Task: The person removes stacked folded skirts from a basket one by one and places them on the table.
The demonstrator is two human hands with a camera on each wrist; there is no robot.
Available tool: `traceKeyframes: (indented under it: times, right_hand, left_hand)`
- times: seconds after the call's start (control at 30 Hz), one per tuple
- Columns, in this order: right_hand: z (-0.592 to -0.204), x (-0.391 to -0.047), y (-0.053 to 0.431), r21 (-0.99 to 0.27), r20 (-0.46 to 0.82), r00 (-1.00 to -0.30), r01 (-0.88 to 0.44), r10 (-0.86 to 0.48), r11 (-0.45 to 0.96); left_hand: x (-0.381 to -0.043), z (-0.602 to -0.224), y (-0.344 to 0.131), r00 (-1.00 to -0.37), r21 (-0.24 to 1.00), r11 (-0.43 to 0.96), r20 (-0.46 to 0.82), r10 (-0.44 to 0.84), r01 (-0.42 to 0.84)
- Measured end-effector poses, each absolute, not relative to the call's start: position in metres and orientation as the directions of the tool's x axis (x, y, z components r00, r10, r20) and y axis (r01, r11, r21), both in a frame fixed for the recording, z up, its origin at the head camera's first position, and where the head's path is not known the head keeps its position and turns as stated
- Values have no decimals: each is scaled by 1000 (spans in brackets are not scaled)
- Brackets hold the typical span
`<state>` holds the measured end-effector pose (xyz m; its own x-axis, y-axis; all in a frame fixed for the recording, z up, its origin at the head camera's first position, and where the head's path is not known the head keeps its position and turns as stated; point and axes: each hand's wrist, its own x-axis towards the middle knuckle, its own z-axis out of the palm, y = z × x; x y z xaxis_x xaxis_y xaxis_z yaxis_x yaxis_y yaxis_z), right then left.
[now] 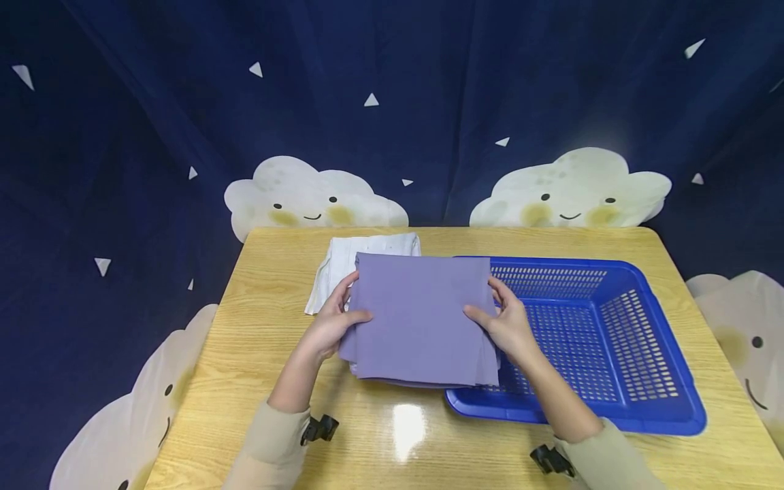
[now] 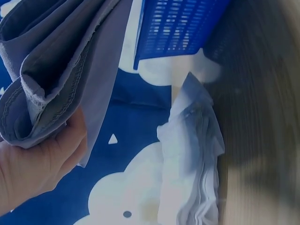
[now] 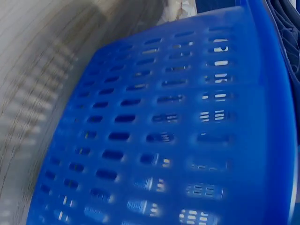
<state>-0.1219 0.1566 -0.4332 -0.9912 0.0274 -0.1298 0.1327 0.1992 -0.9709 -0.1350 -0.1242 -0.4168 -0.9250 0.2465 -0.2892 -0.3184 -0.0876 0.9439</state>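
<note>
A folded purple cloth (image 1: pixel 422 320), several layers thick, is held up in front of the person. Its left edge is pinched by the left hand (image 1: pixel 326 328), thumb on top and fingers behind. On the opposite edge, the right hand (image 1: pixel 510 329) grips it the same way. Stitched, overlapping layers of the cloth (image 2: pixel 61 70) show above the left hand (image 2: pixel 44 161) in the left wrist view. Behind the purple cloth lies a folded white cloth (image 1: pixel 376 243), partly hidden. The right hand is out of sight in the right wrist view, where the basket's perforated wall (image 3: pixel 187 126) fills most of the frame.
A blue plastic basket (image 1: pixel 652 313) stands on the right side of the wooden table (image 1: pixel 269 272); the purple cloth overlaps its left edge from above. Dark blue curtains (image 1: pixel 429 68) with clouds surround the table. Each sleeve has a black wrist device (image 1: pixel 320 429).
</note>
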Motion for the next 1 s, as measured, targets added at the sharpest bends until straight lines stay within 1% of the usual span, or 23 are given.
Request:
traceKeyframes:
  times: [0.23,0.4,0.73,1.0]
  right_hand:
    - [-435,-124,146,-967,-109,-994,111,19,228]
    - [-438,-123,137,-972,-119,-993,117,4,205]
    - [-441,-121,122,-968,-117,-993,112,-11,224]
    - [-445,-119,110,-961,-110,-994,99,-27,259]
  left_hand:
    - [-133,-418,-137,-920,942,-77,-298,254,-327]
    - [-130,-421,-145,-918,938,-71,-314,241,-339]
    - [-126,-426,-162,-918,938,-66,-315,241,-339]
    - [-121,-430,-174,-913,931,-31,-350,210,-364]
